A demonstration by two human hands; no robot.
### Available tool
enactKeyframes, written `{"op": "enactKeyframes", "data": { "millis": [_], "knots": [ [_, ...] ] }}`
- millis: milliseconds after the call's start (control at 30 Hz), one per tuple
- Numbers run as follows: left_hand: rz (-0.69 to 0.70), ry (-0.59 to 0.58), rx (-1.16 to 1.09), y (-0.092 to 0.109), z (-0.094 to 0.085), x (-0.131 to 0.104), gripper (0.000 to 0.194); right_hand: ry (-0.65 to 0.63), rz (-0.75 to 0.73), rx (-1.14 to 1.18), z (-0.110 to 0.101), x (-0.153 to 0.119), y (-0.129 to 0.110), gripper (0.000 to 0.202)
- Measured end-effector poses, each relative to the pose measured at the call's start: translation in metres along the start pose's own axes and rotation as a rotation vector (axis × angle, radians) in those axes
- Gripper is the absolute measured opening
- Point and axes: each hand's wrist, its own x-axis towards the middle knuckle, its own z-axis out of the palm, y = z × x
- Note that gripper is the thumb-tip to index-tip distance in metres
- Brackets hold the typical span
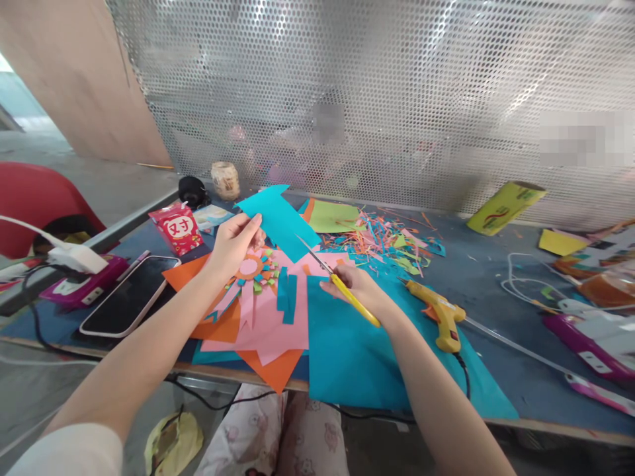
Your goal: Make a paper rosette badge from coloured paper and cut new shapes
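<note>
My left hand (239,239) pinches the left edge of a blue sheet of paper (280,221), held up above the table. In my right hand (358,289) is a pair of yellow-handled scissors (353,301), its blades at the lower right edge of that sheet. Below lie pink paper (292,336), orange paper (275,369) and two narrow blue paper strips (286,296). A paper rosette (249,266) with pink tails rests under my left hand. A larger blue sheet (357,360) spreads beneath my right forearm.
A yellow glue gun (441,314) lies right of my right hand, its cord trailing off the front edge. Paper scraps (391,241) heap behind. A phone (126,295), red packet (177,227) and power strip (84,281) are left. A yellow roll (506,208) stands back right.
</note>
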Motion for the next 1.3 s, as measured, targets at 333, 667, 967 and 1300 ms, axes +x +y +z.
{"op": "enactKeyframes", "data": {
  "millis": [333, 667, 967, 1300],
  "knots": [
    [-0.021, 0.009, 0.018, 0.001, 0.001, -0.001, 0.040, -0.019, 0.018, 0.029, -0.003, -0.006, -0.015, 0.048],
    [-0.023, -0.013, 0.047, -0.006, 0.001, -0.001, 0.037, 0.011, -0.005, 0.000, -0.001, -0.006, -0.013, 0.044],
    [-0.015, 0.005, 0.127, -0.009, 0.003, -0.005, 0.037, 0.050, -0.029, -0.040, 0.003, -0.002, -0.009, 0.044],
    [-0.018, -0.001, 0.162, -0.009, 0.005, -0.007, 0.038, 0.037, 0.020, -0.053, 0.005, -0.004, -0.013, 0.051]
  ]
}}
